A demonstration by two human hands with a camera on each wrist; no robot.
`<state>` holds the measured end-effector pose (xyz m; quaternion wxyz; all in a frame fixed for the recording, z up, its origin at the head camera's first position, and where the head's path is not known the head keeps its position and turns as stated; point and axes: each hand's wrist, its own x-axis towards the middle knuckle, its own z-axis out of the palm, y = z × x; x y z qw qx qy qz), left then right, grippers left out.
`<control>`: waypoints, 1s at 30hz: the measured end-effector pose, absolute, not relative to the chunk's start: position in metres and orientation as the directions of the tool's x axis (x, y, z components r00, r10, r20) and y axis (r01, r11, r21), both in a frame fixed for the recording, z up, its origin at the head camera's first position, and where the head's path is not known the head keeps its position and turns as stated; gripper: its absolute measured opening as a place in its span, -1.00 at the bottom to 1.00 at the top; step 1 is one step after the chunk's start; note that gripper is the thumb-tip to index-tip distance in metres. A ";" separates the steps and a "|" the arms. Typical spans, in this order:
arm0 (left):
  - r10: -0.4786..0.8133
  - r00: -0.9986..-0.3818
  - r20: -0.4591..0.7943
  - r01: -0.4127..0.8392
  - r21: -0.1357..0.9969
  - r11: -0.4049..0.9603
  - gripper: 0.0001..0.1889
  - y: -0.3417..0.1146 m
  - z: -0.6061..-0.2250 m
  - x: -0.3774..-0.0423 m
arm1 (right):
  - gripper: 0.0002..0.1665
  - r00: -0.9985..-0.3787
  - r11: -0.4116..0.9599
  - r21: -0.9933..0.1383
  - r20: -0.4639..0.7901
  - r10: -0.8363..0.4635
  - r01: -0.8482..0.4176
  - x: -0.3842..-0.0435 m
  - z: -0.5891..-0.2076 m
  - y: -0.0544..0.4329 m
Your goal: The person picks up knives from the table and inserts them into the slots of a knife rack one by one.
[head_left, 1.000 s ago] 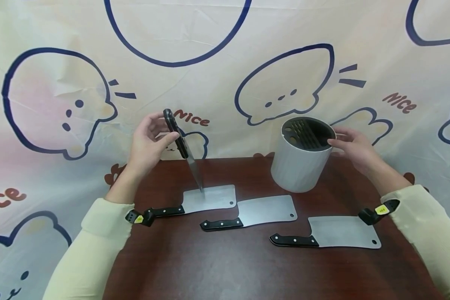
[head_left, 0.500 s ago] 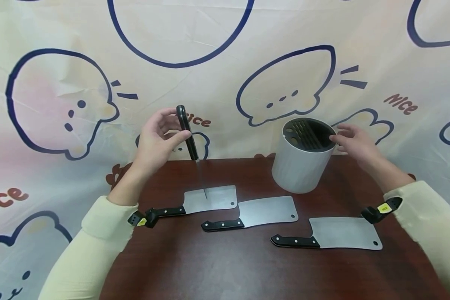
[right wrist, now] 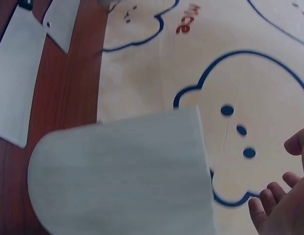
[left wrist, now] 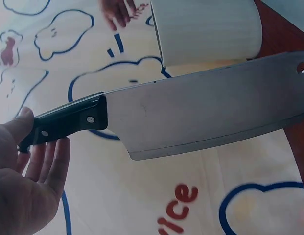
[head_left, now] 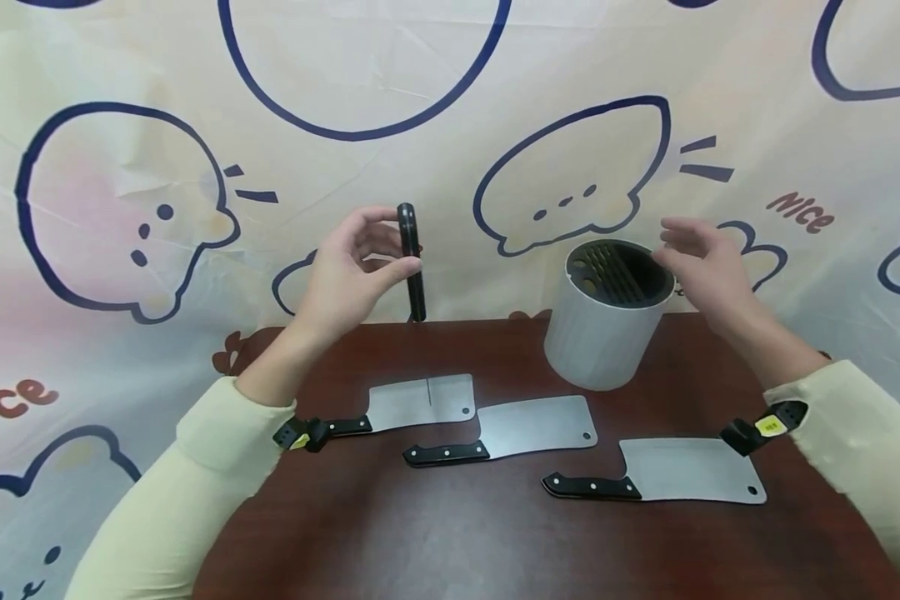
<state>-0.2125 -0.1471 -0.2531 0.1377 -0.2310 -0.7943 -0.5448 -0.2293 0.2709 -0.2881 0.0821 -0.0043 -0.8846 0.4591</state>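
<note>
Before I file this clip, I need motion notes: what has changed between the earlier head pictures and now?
The left hand, still holding the raised cleaver, has moved right toward the slotted holder, turning the cleaver nearer edge-on to the head camera. The right hand, earlier against the holder, has lifted and stands apart. The holder and three other cleavers haven't moved.

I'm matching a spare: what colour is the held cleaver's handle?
The handle is black with silvery rivets, best seen in the left wrist view.
</note>
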 end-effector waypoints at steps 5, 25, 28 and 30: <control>0.228 -0.849 0.476 0.526 0.803 0.281 -0.44 -0.128 -0.253 -0.212 | -0.34 -0.974 0.545 -0.815 0.229 -0.009 -0.196 -0.221 -0.285 0.249; 0.259 -0.815 0.518 0.562 0.815 0.142 -0.47 -0.072 -0.256 -0.217 | -0.43 -0.890 0.294 -0.853 0.348 -0.295 -0.431 -0.207 -0.289 0.173; 0.268 -0.808 0.524 0.570 0.810 0.135 -0.47 -0.067 -0.257 -0.219 | -0.43 -0.880 0.274 -0.854 0.353 -0.319 -0.442 -0.205 -0.290 0.166; 0.275 -0.803 0.529 0.577 0.806 0.132 -0.47 -0.064 -0.257 -0.219 | -0.43 -0.877 0.262 -0.859 0.349 -0.330 -0.440 -0.204 -0.290 0.162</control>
